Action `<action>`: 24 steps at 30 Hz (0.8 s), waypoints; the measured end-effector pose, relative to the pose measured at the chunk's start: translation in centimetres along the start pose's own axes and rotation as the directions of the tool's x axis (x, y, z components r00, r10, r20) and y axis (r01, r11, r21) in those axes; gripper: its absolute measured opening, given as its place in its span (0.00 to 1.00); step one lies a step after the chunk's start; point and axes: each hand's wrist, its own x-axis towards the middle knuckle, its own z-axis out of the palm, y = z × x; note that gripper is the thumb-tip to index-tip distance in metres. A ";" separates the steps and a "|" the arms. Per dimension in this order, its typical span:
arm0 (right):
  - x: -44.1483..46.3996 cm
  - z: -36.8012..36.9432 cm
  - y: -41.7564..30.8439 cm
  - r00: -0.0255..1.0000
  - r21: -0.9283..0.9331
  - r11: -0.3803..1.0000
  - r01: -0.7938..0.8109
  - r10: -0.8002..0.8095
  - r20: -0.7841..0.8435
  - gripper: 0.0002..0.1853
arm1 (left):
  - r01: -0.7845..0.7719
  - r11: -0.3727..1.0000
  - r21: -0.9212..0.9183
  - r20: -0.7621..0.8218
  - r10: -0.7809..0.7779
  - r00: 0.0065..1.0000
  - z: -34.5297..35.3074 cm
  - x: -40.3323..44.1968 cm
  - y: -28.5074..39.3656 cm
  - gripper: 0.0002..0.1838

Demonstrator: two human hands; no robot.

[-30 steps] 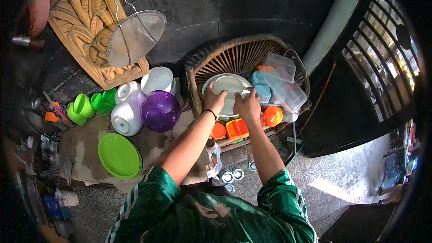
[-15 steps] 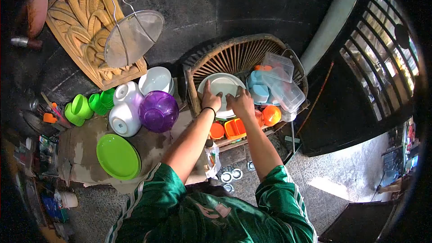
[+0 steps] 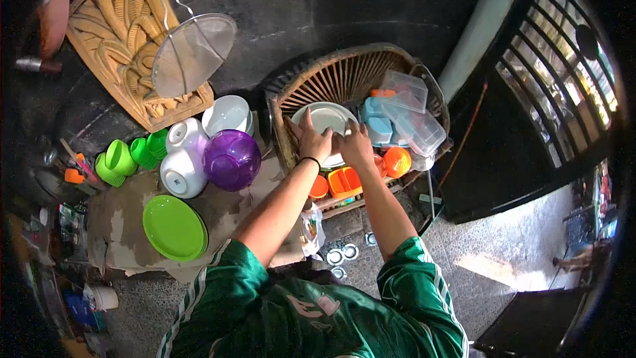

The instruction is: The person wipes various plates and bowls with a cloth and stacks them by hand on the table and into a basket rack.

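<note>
Both my hands are at a round white plate (image 3: 326, 114) that lies in a curved rattan seat; what is under the plate is mostly hidden. My left hand (image 3: 314, 140) holds its left rim, index finger stretched over the edge and thumb on the inner face. On the opposite side, my right hand (image 3: 356, 147) closes around the right rim with its thumb turned inward. Close to my right hand are an orange divided container (image 3: 344, 182), an orange round container (image 3: 397, 162) and light-blue containers (image 3: 378, 129). An orange lid (image 3: 318, 187) sits below my left hand.
Clear plastic boxes (image 3: 419, 126) lie at the right of the rattan seat (image 3: 285, 101). On the cardboard-covered surface at left are a purple bowl (image 3: 232, 160), white bowls (image 3: 183, 174), green plates (image 3: 173, 227) and green bowls (image 3: 120, 157). A strainer (image 3: 193, 55) hangs above.
My hands stay on the plate, with the fingers shifted slightly around its rim. The whole view has moved a little; the other dishes keep their places.
</note>
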 end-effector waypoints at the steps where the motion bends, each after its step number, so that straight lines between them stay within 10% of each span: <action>1: -0.5 -0.2 -0.3 0.999 -0.010 1.000 0.023 -0.023 -0.039 0.43 | 0.094 0.971 -0.218 0.169 -0.058 0.984 -0.7 0.1 0.6 0.54; 2: -0.6 -0.5 -0.3 0.999 -0.004 1.000 0.024 -0.024 -0.027 0.43 | -0.066 0.986 0.152 0.011 0.065 0.998 -0.6 -1.1 1.4 0.52; 12: -12.0 -5.0 0.6 0.812 -0.061 0.941 0.332 -0.318 -0.489 0.10 | -0.402 0.872 -0.280 -0.027 0.412 0.911 -7.2 -12.0 2.6 0.18; 14: -14.9 -3.6 2.3 0.825 -0.091 0.937 0.337 -0.341 -0.451 0.07 | -0.012 0.767 -0.641 0.202 0.184 0.962 -7.8 -15.2 1.4 0.13; 17: -18.5 -1.3 3.8 0.877 -0.040 0.922 0.386 -0.380 -0.293 0.08 | 0.272 0.678 -0.682 0.538 0.215 0.815 -10.1 -18.0 -0.6 0.11; 24: -20.3 2.3 3.1 0.958 0.084 0.957 0.278 -0.270 -0.094 0.13 | 0.335 0.785 -0.522 0.715 0.188 0.674 -13.5 -22.0 -3.4 0.10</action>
